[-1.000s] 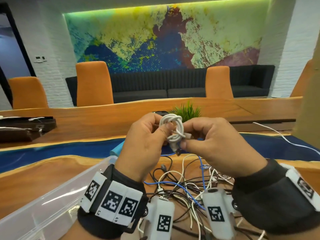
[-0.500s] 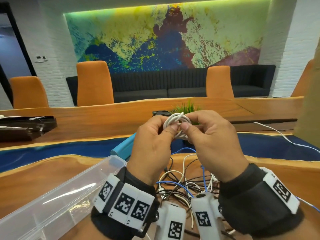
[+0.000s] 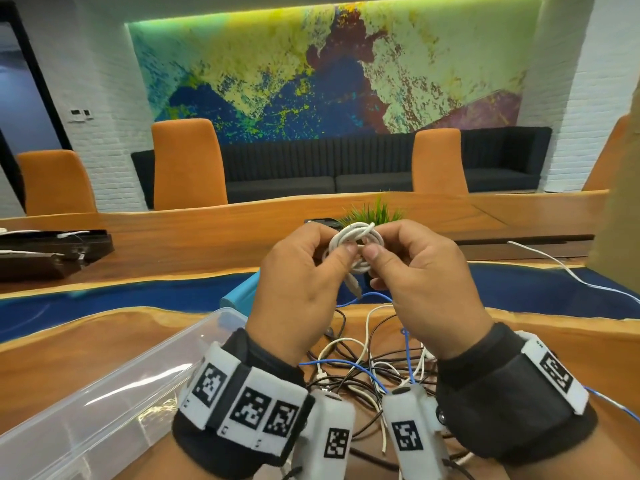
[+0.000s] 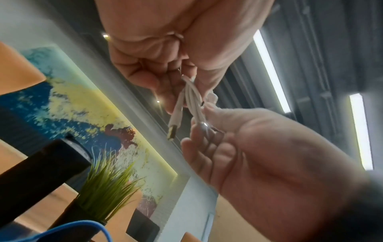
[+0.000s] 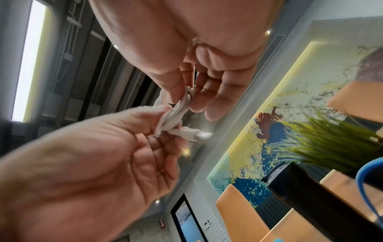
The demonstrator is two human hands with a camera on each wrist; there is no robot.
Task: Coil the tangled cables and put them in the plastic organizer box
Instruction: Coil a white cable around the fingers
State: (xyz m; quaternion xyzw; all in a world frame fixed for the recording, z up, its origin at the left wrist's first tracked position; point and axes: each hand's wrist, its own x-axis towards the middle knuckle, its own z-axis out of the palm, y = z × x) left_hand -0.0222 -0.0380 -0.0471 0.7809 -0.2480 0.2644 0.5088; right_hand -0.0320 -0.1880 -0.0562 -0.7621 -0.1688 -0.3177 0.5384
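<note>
The clear plastic organizer box (image 3: 114,393) is sitting open on the bench (image 3: 52,362) at the left. Beside it the left hand (image 3: 294,282) is pinching the white USB cable coil (image 3: 356,240) above the tangled cables (image 3: 363,368), and the right hand (image 3: 426,282) is pinching its other side. If either grip loosens, the loops are probably springing apart and the dangling plug (image 3: 353,284) is likely snagging the tangle below.
</note>
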